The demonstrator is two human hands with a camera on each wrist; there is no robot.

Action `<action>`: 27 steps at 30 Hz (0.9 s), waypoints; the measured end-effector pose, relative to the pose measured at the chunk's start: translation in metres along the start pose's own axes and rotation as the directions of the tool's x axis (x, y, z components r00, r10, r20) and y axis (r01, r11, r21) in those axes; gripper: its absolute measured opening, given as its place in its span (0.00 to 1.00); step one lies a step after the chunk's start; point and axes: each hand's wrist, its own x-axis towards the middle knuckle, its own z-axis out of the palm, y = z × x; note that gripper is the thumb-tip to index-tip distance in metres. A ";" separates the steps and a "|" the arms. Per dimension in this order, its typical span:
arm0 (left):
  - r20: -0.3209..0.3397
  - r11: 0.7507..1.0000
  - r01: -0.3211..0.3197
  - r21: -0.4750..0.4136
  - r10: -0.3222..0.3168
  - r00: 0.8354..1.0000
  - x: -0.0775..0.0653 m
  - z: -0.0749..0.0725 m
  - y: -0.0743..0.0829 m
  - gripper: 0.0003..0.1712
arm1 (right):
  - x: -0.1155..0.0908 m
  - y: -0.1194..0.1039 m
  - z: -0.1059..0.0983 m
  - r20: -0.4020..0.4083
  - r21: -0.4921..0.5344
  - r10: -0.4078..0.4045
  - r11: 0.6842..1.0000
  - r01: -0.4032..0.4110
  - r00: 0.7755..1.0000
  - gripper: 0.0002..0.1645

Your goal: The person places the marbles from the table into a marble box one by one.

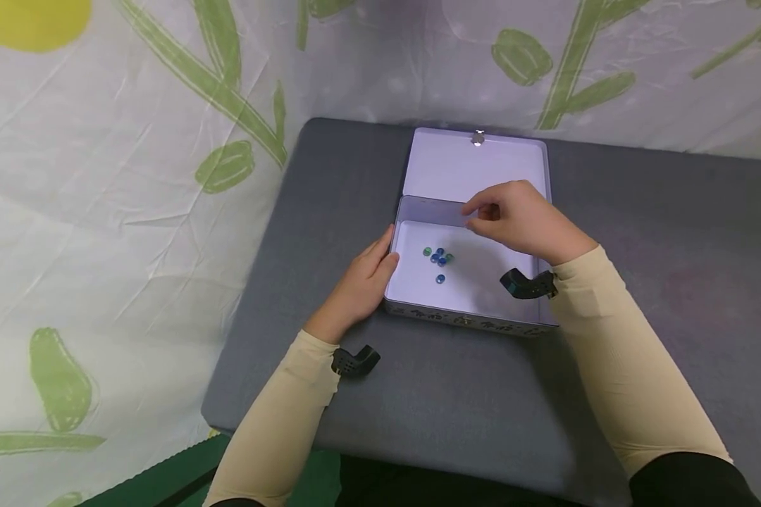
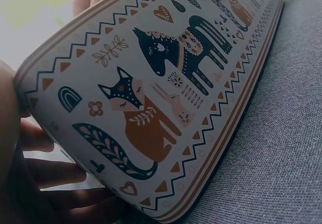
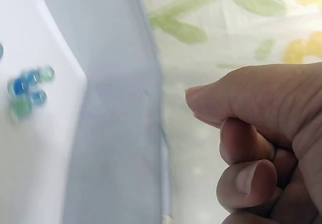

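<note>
A shallow tin box (image 1: 412, 282) lies on the table with its lid (image 1: 475, 162) hinged back. Several blue and green glass marbles (image 1: 440, 279) are on its white floor, most in a loose cluster. At the box's left side, my left hand (image 1: 358, 285) holds the wall, thumb at the rim and fingers along the outside. Over the back right of the box is my right hand (image 1: 523, 218), with index finger and thumb parted and the other fingers curled. Nothing shows between its fingertips. In the left wrist view, the patterned front (image 2: 151, 98) bears a fox and a horse.
The grey cloth-covered table (image 1: 317, 211) extends to both sides of the box. Behind and left stands a white sheet (image 1: 133, 232) with green leaf drawings. A metal clasp (image 1: 478, 138) sits on the lid's far edge. Each wrist wears a black camera mount (image 1: 355, 362).
</note>
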 end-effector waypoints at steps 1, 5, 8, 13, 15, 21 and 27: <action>-0.001 1.000 -0.001 -0.001 0.001 1.000 0.000 0.000 0.000 0.35 | -0.006 0.001 -0.005 -0.016 -0.012 0.010 1.000 -0.010 1.000 0.11; 0.007 1.000 -0.001 0.005 0.001 1.000 0.000 -0.002 0.001 0.36 | -0.031 0.006 -0.022 -0.077 -0.046 0.061 0.997 -0.065 0.995 0.11; 0.008 1.000 0.003 0.007 -0.003 1.000 0.000 -0.004 0.002 0.36 | -0.048 0.014 -0.031 -0.117 -0.057 0.105 0.992 -0.113 0.988 0.11; 0.003 1.000 0.000 0.009 0.000 1.000 -0.001 -0.006 0.000 0.35 | -0.071 0.028 -0.041 -0.151 -0.039 0.193 0.979 -0.201 0.970 0.13; 0.005 1.000 0.002 0.015 -0.002 1.000 -0.001 -0.007 -0.001 0.35 | -0.079 0.033 -0.043 -0.151 -0.033 0.219 0.974 -0.226 0.964 0.14; -0.006 1.000 0.011 0.013 -0.011 1.000 -0.004 -0.010 -0.003 0.35 | -0.098 0.051 -0.047 -0.162 -0.026 0.260 0.963 -0.267 0.952 0.17; -0.001 1.000 0.005 -0.001 -0.005 1.000 -0.007 -0.014 -0.005 0.35 | -0.114 0.069 -0.045 -0.183 -0.055 0.289 0.951 -0.303 0.940 0.18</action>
